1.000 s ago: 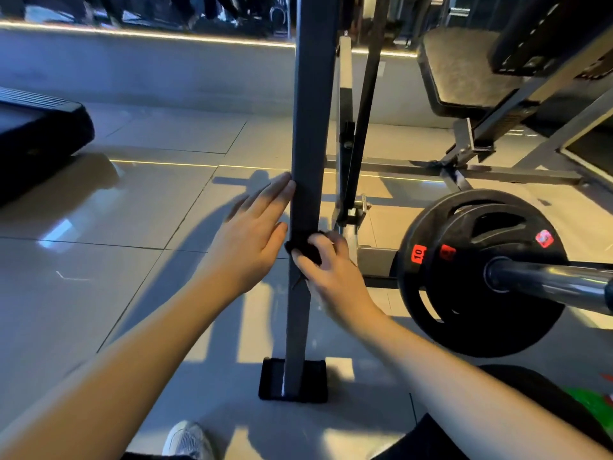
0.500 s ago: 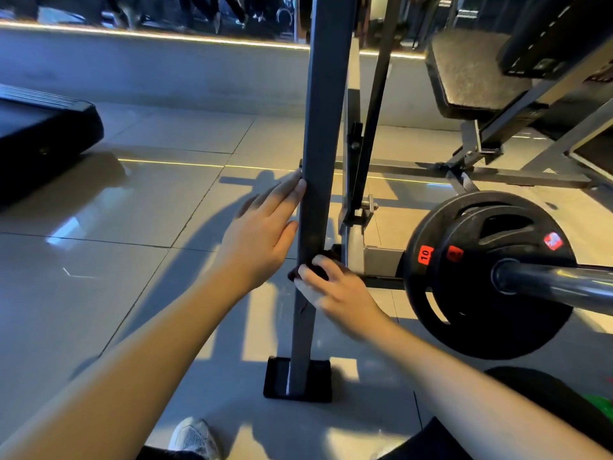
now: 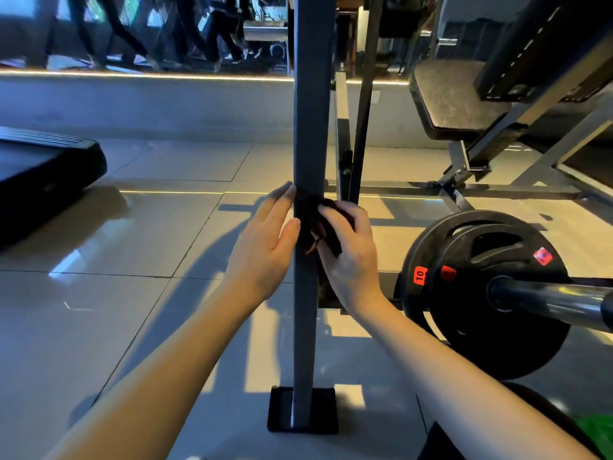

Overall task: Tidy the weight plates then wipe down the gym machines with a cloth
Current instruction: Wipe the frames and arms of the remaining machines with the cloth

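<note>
Small dark fabric cloth: likely soft, light, limp; pressed mid-height against matte grey square steel upright. Gripped by right hand, best kept bunched under fingers. Left hand flat, released, bracing upright's side. Black rubber-coated weight plates on chrome bar, probably heavy.

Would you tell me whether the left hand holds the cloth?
No, the right hand grips the cloth against the post; the left hand lies flat on it.
</note>
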`<move>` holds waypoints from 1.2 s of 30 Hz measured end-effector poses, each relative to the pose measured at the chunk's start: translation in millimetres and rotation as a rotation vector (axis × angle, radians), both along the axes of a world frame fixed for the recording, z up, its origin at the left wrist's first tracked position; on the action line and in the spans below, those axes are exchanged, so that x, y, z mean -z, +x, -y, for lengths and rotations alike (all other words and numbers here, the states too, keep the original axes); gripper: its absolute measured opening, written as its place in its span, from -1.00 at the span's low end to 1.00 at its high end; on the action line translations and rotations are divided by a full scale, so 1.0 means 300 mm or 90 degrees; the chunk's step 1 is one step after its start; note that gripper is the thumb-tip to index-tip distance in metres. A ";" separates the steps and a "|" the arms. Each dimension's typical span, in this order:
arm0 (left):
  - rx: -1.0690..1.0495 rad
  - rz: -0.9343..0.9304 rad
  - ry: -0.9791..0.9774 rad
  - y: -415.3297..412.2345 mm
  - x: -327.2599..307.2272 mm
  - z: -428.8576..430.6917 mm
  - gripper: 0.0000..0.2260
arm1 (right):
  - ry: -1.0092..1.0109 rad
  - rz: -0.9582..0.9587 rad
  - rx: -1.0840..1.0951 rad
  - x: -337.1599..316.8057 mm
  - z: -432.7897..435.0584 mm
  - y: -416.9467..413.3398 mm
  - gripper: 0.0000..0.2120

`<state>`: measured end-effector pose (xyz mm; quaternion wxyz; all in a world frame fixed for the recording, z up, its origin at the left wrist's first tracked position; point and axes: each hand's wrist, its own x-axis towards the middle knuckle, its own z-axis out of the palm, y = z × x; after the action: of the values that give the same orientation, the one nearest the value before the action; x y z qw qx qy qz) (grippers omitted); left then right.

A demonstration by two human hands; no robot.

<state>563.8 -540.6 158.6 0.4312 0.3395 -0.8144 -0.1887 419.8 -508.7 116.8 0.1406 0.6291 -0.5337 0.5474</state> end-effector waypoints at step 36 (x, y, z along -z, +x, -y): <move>0.065 -0.248 0.208 -0.118 -0.366 -0.085 -0.67 | 0.016 0.418 -0.073 -0.288 0.081 0.164 -0.60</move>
<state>528.2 -515.2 268.3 0.5090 0.3207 -0.6907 -0.4012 469.0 -533.1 203.1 -0.0782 0.4498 -0.5210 0.7212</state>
